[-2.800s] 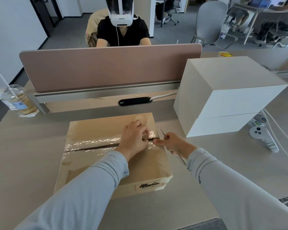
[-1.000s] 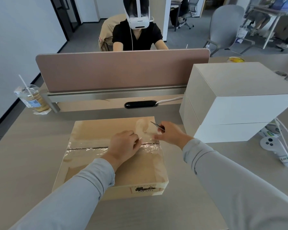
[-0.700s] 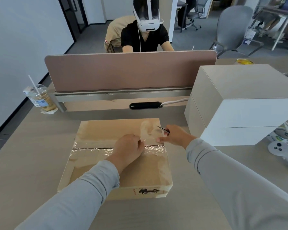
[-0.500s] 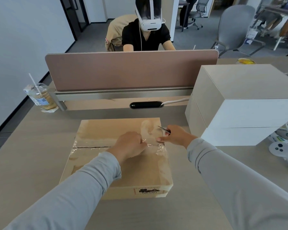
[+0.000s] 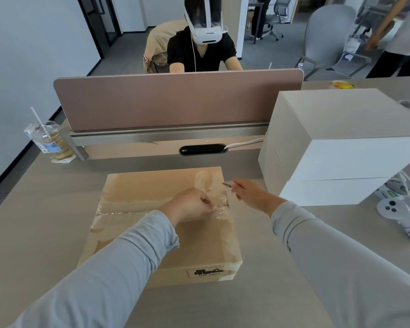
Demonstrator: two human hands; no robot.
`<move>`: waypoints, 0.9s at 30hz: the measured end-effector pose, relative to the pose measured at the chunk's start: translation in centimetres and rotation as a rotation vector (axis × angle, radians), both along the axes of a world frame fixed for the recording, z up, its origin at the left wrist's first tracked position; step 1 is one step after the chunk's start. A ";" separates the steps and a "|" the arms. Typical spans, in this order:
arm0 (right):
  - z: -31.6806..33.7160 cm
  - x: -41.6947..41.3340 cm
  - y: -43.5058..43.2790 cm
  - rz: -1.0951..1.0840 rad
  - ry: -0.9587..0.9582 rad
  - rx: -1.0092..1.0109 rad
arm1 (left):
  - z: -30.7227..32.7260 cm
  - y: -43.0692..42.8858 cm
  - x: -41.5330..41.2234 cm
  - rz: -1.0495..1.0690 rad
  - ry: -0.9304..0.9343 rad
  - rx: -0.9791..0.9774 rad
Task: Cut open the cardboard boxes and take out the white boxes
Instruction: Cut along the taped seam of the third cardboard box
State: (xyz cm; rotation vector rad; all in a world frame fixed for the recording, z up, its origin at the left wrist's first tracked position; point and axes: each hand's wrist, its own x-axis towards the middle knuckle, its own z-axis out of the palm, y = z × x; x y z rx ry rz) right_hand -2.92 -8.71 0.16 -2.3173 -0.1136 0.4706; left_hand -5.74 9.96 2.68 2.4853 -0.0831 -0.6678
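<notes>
Head view, looking down at a desk (image 5: pixel 33 221): a flat cardboard box (image 5: pixel 152 185) lies directly in front of you, its top seam running left to right under shiny clear tape (image 5: pixel 221 207). Your left hand (image 5: pixel 192 204) rests on the lid near the right end of the seam, fingers curled and pinching a crinkled bit of the tape, likely to peel it off the flaps. Your right hand (image 5: pixel 251 194), just beside the box's right edge, is closed round a small blade (image 5: pixel 226 184) whose tip points far-left and off the lid, seemingly parked while the other hand pulls. Two white boxes (image 5: pixel 341 147) sit stacked to the right, near the cardboard box but apart from it, probably set aside out of the way.
</notes>
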 end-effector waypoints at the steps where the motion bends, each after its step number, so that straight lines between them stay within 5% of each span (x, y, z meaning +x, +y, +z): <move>1: 0.2 0.0 -0.5 0.038 -0.010 -0.020 | 0.0 -0.1 0.1 0.007 0.008 -0.001; 6: 1.0 0.1 -1.5 0.141 -0.092 -0.200 | -0.4 -0.4 0.1 0.041 -0.006 0.005; 27: 1.7 -0.7 -1.4 0.202 -0.119 -0.227 | -1.2 -0.5 -0.5 0.143 -0.033 -0.040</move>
